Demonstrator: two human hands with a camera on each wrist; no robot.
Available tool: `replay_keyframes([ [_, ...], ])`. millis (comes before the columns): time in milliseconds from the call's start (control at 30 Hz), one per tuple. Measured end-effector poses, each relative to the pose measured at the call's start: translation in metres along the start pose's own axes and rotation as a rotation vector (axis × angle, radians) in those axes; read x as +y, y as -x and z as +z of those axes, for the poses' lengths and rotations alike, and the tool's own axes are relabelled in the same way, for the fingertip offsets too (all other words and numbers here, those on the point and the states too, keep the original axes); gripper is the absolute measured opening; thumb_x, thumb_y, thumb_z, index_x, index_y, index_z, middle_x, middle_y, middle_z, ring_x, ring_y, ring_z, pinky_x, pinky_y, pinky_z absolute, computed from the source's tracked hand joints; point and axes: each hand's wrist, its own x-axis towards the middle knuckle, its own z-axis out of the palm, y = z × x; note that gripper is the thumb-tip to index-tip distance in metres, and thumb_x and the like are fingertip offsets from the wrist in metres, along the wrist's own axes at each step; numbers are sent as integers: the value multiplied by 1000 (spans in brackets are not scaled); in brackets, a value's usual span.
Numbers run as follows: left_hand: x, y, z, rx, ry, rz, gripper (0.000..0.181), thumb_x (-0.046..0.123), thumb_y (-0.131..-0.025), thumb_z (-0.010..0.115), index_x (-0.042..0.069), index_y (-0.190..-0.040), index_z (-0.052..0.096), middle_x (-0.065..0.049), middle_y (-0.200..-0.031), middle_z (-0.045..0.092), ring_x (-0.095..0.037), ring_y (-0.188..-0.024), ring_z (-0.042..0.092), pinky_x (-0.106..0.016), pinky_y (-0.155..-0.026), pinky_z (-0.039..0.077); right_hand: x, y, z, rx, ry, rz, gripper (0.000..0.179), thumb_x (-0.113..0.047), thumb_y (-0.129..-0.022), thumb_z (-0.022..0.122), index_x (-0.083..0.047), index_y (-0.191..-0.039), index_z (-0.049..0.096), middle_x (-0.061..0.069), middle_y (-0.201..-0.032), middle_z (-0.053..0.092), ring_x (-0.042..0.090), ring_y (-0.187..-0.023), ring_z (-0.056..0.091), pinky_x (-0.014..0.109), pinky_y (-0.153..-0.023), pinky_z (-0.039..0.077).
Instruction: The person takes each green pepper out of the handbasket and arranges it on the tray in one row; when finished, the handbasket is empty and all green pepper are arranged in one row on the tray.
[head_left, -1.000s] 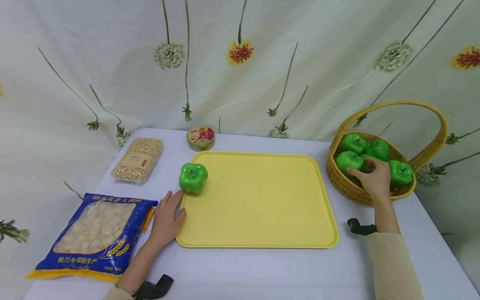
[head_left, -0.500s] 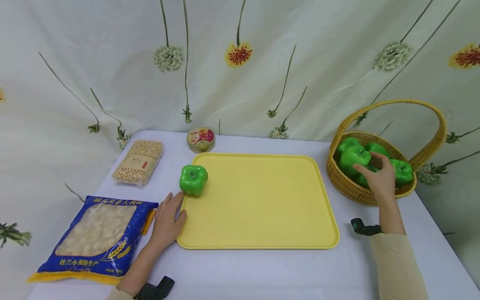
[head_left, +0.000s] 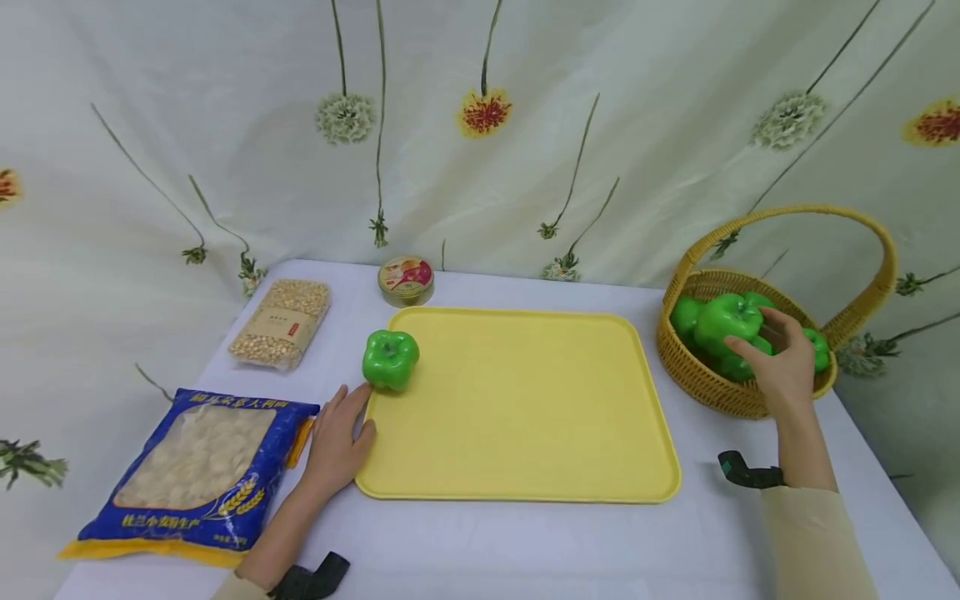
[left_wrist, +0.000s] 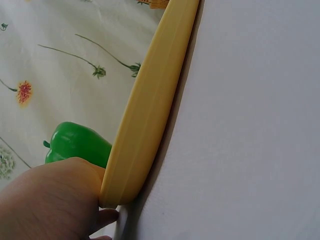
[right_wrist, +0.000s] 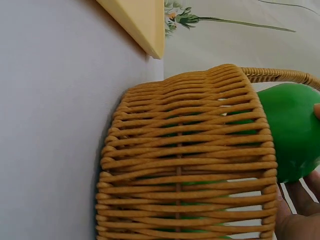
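Note:
My right hand (head_left: 787,362) grips a green bell pepper (head_left: 729,323) at the wicker basket (head_left: 708,385), thumb on the near side and fingers on its right. In the right wrist view that pepper (right_wrist: 290,132) bulges above the basket rim, with part of the hand (right_wrist: 300,215) below it. Other green peppers lie in the basket, partly hidden. My left hand (head_left: 335,442) rests at the left edge of the yellow tray (head_left: 517,408), fingers extended, thumb at the rim. One green bell pepper (head_left: 391,360) sits on the tray's upper left corner, just beyond the left fingertips.
A blue bag of pasta (head_left: 202,467) lies left of the left forearm. Behind it is a clear packet of pale kernels (head_left: 281,325). A round tin (head_left: 406,281) stands behind the tray. The basket's arched handle (head_left: 817,212) rises above the peppers. Floral cloth hangs behind the table.
The right hand has shifted right within the basket, bringing the gripped pepper rightward and slightly up over the others. The left hand stays at the tray's edge.

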Motion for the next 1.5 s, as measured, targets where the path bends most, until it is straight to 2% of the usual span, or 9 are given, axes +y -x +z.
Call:
replay_keyframes([
  [133,-3,3,-3,13,-15,-3,53,0,-89,52,-8,-141,43,-28,-145,45,-54,-140,24,-70,-112,13,-1,6,-2,-6,0,-22,70,-31,-90,67,-24,-151,35,5,-155,36,23,-142,35,44,-113,38],
  [333,-5,4,-5,25,-12,5,53,0,-90,53,-7,-142,43,-28,-145,45,-54,-140,24,-71,-111,13,-6,15,-9,-11,6,-64,67,-30,-89,70,-27,-149,39,-12,-142,44,15,-138,40,36,-110,41],
  [533,-4,5,-5,17,-10,0,54,-1,-90,53,-7,-143,42,-27,-146,45,-52,-141,24,-69,-113,13,-10,27,-13,-26,21,-120,66,-25,-89,70,-26,-148,40,-18,-134,46,8,-131,42,21,-100,44],
  [633,-3,5,-4,15,-10,0,54,-1,-90,53,-7,-142,43,-27,-145,45,-53,-141,25,-70,-112,13,-12,35,-13,-50,29,-160,67,-23,-89,70,-24,-149,39,-23,-129,45,5,-127,43,20,-99,44],
  [833,-2,3,-1,20,-6,16,54,-1,-89,53,-7,-142,43,-27,-145,46,-53,-141,25,-70,-112,13,-16,51,-4,-134,25,-258,69,-20,-89,71,-22,-149,38,-16,-136,46,9,-130,43,15,-92,42],
  [1067,-1,0,1,0,-20,-3,55,1,-90,52,-6,-144,42,-26,-147,44,-51,-142,24,-69,-114,12,-26,66,23,-251,-75,-376,65,-7,-85,73,-6,-143,43,-23,-124,47,-6,-114,45,8,-90,41],
  [1167,0,0,1,0,-12,-3,55,1,-90,52,-6,-143,42,-26,-147,44,-51,-142,24,-69,-114,11,-32,71,40,-323,-112,-392,65,-3,-84,73,-1,-141,42,-19,-125,48,-6,-113,45,6,-89,42],
  [1367,-1,0,2,23,-2,14,54,1,-89,53,-6,-142,44,-27,-145,46,-52,-141,26,-70,-112,14,-51,82,83,-479,-173,-357,68,0,-82,73,4,-141,40,13,-141,45,20,-130,45,10,-83,50],
  [1500,-3,0,3,33,-2,13,54,1,-89,53,-6,-142,44,-26,-145,46,-52,-141,26,-69,-112,14,-64,89,117,-587,-243,-342,69,5,-78,74,5,-139,40,20,-143,41,34,-136,41,18,-86,54],
])
